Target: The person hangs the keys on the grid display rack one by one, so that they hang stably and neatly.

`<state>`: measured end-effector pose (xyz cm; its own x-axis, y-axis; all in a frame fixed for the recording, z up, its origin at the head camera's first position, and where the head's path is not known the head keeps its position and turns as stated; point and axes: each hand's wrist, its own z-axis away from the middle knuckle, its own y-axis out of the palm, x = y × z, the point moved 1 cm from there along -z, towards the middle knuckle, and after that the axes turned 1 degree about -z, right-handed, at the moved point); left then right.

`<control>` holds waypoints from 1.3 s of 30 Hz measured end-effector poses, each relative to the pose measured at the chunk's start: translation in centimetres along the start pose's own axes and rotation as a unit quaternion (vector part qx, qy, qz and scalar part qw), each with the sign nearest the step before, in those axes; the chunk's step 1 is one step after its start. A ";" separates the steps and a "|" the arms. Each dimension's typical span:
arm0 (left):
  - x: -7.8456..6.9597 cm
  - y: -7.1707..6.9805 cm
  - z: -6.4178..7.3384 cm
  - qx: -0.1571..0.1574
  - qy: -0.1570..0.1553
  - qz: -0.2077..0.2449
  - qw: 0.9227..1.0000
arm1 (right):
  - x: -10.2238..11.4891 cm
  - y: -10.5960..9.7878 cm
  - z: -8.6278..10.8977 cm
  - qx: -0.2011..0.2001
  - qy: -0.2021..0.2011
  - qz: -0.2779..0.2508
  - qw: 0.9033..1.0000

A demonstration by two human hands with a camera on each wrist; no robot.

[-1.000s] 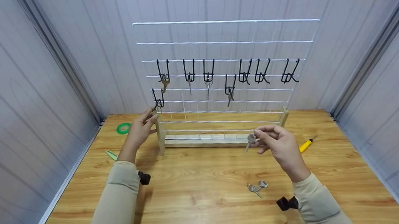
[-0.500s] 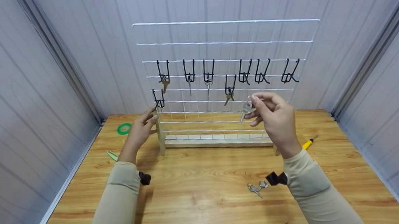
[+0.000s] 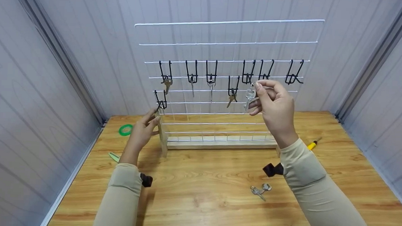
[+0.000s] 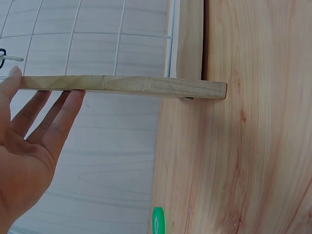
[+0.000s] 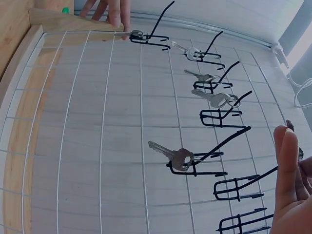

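My right hand pinches a silver key by its top, just below a black hook on the white wire grid. Whether the key's ring touches that hook is unclear. In the right wrist view the fingers of this hand mostly cover the key. My left hand holds the grid's wooden side post, thumb on one face and fingers on the other. Keys hang from several hooks, among them a brass key and a key beside the right hand.
Two loose keys lie on the wooden table. A green tape roll and a light green tool lie at the left. A yellow-handled screwdriver lies at the right. Panel walls enclose the table.
My right hand has risen with the key from low before the grid to the hook row, moving slightly left. The left hand has stayed on the post.
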<state>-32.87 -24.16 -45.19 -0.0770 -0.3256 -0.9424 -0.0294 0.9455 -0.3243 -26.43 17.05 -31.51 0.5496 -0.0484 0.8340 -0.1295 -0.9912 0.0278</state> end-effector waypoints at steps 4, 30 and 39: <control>0.0 0.0 0.0 0.001 0.001 0.000 1.000 | -0.3 0.1 -0.2 0.005 -0.006 0.021 1.000; 0.0 0.0 0.3 -0.002 -0.005 0.002 1.000 | -0.5 -4.2 4.3 0.088 0.045 0.112 0.989; -0.1 0.1 0.1 -0.003 -0.003 0.005 1.000 | -4.7 -7.5 7.6 0.122 0.181 0.091 0.972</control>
<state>-32.80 -24.06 -45.16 -0.0708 -0.3162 -0.9461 -0.0349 0.9486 -0.3144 -21.72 23.77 -39.83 0.2040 -0.2222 0.9534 0.0263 -0.9723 -0.2322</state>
